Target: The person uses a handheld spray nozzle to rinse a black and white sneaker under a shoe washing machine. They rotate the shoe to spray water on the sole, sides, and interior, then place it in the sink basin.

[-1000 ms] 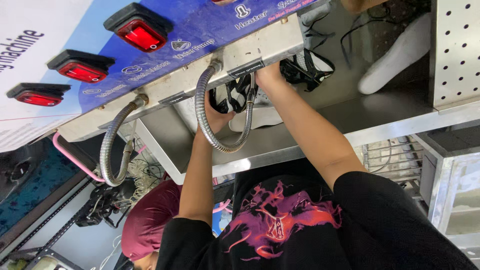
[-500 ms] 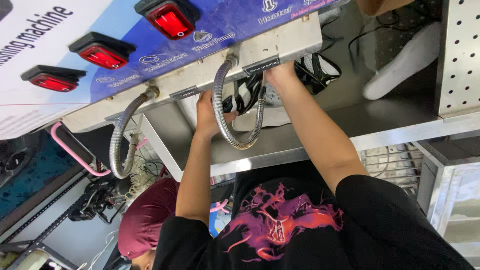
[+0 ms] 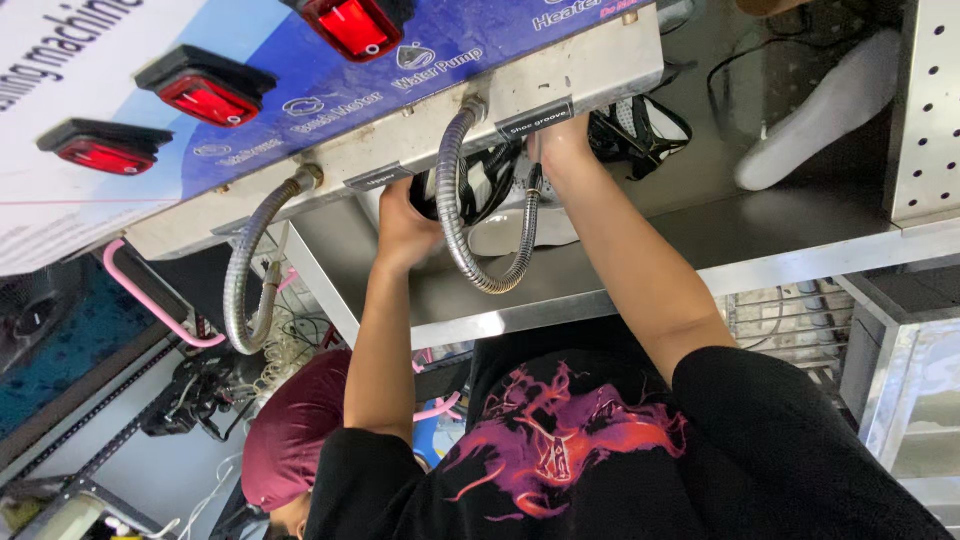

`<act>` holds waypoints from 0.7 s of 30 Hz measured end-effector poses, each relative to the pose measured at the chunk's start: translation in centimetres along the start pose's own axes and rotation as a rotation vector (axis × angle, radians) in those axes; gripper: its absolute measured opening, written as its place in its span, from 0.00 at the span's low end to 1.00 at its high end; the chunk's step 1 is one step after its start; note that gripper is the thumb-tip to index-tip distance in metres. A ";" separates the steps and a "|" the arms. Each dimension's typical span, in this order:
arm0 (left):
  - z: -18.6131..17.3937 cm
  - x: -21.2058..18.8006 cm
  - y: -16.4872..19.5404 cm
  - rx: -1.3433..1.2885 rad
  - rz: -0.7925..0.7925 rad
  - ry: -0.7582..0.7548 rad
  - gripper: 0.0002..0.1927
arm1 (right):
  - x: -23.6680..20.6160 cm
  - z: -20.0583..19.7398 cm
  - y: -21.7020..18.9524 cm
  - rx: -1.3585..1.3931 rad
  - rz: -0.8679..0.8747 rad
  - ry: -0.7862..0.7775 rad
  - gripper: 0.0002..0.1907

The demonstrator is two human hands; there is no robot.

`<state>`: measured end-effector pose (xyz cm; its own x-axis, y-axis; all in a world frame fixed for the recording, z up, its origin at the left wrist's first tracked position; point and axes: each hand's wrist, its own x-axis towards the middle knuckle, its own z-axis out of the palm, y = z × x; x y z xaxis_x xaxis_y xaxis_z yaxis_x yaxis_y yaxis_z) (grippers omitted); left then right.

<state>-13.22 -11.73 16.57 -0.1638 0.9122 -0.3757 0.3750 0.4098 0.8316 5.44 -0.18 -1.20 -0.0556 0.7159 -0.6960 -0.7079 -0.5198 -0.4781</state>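
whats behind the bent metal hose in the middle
A black-and-white shoe, gripped by another person's hands. The hose and hands cover much of it.

- A blue panel sign [image 3: 300, 90] with small white icons runs across the machine's upper face.
- A white banner [image 3: 60, 60] with dark lettering sits left of it.
- Two small black tags [image 3: 535, 120] hang on the steel edge below.

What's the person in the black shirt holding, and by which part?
A black-and-white shoe, under the metal hose: one hand grips one end, the other hand the opposite end. The finger placement is hidden.
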 end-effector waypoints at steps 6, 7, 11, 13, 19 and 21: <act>1.8 -1.6 -0.8 0.266 0.144 0.010 0.48 | -5.9 -1.2 -4.6 0.146 -0.026 -0.230 0.23; 2.3 -2.1 -0.9 0.262 0.212 0.005 0.50 | -6.9 -1.6 -5.5 0.114 -0.007 -0.228 0.24; 4.6 -3.8 -1.0 0.348 0.224 0.047 0.50 | -10.5 -3.4 -7.8 0.047 0.008 -0.238 0.30; 6.0 -4.1 -0.7 0.439 0.239 0.055 0.48 | -12.0 -4.0 -7.6 -0.110 -0.092 -0.275 0.34; 10.5 -4.1 0.2 0.299 0.295 0.022 0.52 | -13.5 -5.5 -7.5 -0.575 -0.210 -0.213 0.30; 11.1 -1.7 -0.9 0.079 0.262 0.073 0.43 | -11.9 -5.7 -9.5 -0.528 -0.089 -0.210 0.26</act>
<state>-3.14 -13.72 11.98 -0.1165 0.9860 -0.1193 0.4829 0.1612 0.8607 16.81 -6.41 8.56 -0.1886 0.8167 -0.5453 -0.2717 -0.5770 -0.7702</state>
